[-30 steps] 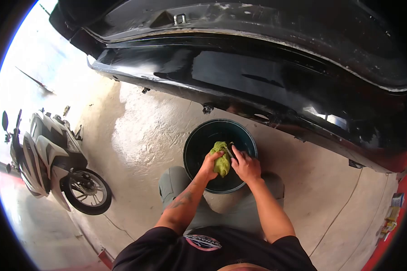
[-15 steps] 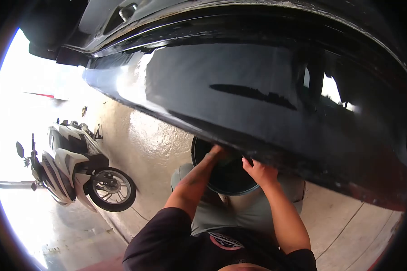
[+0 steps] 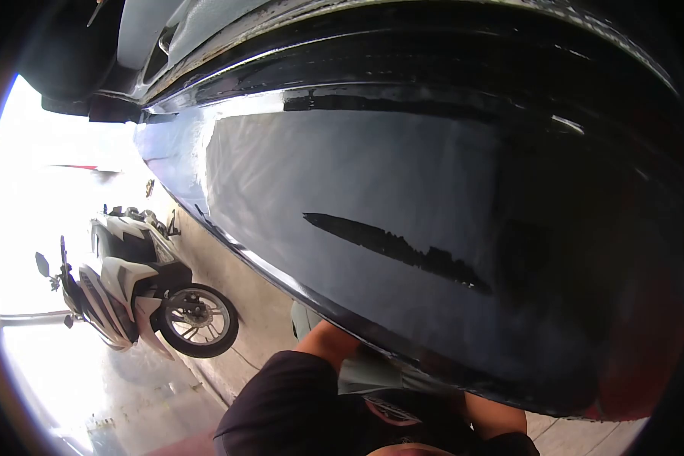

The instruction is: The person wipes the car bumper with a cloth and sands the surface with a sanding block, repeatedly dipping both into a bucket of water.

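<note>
A glossy black car panel (image 3: pixel 403 175), which looks like a door, fills most of the head view and leans over my lap. On it is a long dark streak (image 3: pixel 395 245) with ragged edges. Below the panel's lower edge, a short stretch of my left forearm (image 3: pixel 329 341) shows before it passes underneath. Part of my right arm (image 3: pixel 495 415) is visible farther right. Both of my hands are hidden behind the panel, so what they touch cannot be seen. The dark bucket from the earlier frame is hidden too.
A white and black motor scooter (image 3: pixel 133 273) stands on the left, its wheel (image 3: pixel 197 321) toward me. Pale concrete floor (image 3: pixel 258 300) lies between it and the panel. A grey interior part (image 3: pixel 205 34) of the car is at the top.
The panel now covers more of the view, reaching lower and hiding my hands and the dark bucket, as my head has moved closer. The streak appears lower and farther left.
</note>
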The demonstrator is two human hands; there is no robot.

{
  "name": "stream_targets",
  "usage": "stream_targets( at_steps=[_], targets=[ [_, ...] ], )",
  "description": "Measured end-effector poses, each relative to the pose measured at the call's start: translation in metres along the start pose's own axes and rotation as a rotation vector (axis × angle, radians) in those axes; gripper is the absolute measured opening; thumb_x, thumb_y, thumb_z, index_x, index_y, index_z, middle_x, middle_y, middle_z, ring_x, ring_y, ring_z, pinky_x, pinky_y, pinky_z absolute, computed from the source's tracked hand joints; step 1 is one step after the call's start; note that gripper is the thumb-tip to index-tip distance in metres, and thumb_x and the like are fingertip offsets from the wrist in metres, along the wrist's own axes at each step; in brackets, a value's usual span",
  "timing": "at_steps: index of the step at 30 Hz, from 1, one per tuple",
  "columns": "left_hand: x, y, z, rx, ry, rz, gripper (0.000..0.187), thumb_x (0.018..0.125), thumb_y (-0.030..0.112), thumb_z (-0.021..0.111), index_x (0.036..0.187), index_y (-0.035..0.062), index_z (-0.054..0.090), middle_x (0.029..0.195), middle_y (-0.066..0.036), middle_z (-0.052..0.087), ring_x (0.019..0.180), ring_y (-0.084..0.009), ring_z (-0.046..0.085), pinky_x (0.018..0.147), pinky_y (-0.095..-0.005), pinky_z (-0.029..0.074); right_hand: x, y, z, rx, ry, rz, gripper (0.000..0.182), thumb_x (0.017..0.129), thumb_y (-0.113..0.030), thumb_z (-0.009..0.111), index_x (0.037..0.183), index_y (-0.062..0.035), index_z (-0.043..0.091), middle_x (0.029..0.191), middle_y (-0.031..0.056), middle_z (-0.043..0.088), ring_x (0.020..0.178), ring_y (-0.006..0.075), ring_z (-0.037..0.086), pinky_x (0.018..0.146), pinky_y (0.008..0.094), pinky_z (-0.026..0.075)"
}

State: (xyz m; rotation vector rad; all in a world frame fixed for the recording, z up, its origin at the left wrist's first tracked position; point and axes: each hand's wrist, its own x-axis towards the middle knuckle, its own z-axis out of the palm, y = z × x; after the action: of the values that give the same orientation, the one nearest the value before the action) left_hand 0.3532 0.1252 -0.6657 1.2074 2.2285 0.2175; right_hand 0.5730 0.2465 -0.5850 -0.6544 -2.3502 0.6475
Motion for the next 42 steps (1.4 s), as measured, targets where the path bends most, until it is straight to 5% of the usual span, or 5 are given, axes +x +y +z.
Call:
stream_targets(
  at_steps=[10,23,29,36,42],
  targets=[
    [-0.086,-0.026,-0.035,-0.033,0.138,-0.016,0.037,0.087,0.009,0.069,0.123,-0.0004,0.067,0.117,-0.016,0.074,0.105,-0.0309,0.072,0.089,-0.0405,0.057,-0.001,0.003,-0.01,0.03,-0.007,-0.004,0.048,0.085,-0.032,0.08,0.13,-0.0151,0.071,0.12,0.0082,0.074,0.102,0.0304,0.073,0.094,0.0434,0.058],
    [-0.056,-0.029,-0.038,0.0,0.205,0.023,0.04,0.085,0.007,0.069,0.124,-0.0017,0.067,0.122,-0.018,0.074,0.111,-0.0342,0.071,0.094,-0.0424,0.056,0.008,0.011,-0.014,0.011,-0.006,-0.02,0.047,0.087,-0.031,0.079,0.13,-0.0138,0.071,0.121,0.0092,0.074,0.104,0.0314,0.072,0.096,0.0436,0.057],
    [-0.066,-0.02,0.024,-0.064,0.345,0.231,0.041,0.084,0.006,0.069,0.124,-0.0023,0.067,0.124,-0.019,0.074,0.115,-0.0357,0.071,0.097,-0.0433,0.055,0.018,0.008,-0.017,-0.008,-0.039,-0.024,0.046,0.087,-0.031,0.078,0.13,-0.0131,0.07,0.122,0.0097,0.073,0.105,0.0319,0.072,0.097,0.0438,0.057],
    [-0.119,0.117,-0.075,-0.303,-0.204,-0.336,0.036,0.087,0.024,0.07,0.118,0.0073,0.073,0.119,-0.019,0.073,0.117,-0.0407,0.068,0.098,-0.0501,0.055,0.037,-0.001,-0.019,-0.057,-0.106,-0.008,0.046,0.088,-0.03,0.078,0.13,-0.0124,0.07,0.123,0.0103,0.073,0.106,0.0325,0.071,0.098,0.0439,0.056],
    [-0.121,0.098,-0.078,-0.25,-0.059,0.113,0.042,0.09,0.029,0.07,0.126,0.0084,0.072,0.13,-0.018,0.07,0.123,-0.0402,0.065,0.103,-0.0492,0.052,0.053,-0.008,-0.023,-0.083,-0.163,0.015,0.045,0.089,-0.03,0.077,0.13,-0.0117,0.07,0.123,0.0107,0.073,0.107,0.0329,0.071,0.098,0.044,0.056]
  ],
)
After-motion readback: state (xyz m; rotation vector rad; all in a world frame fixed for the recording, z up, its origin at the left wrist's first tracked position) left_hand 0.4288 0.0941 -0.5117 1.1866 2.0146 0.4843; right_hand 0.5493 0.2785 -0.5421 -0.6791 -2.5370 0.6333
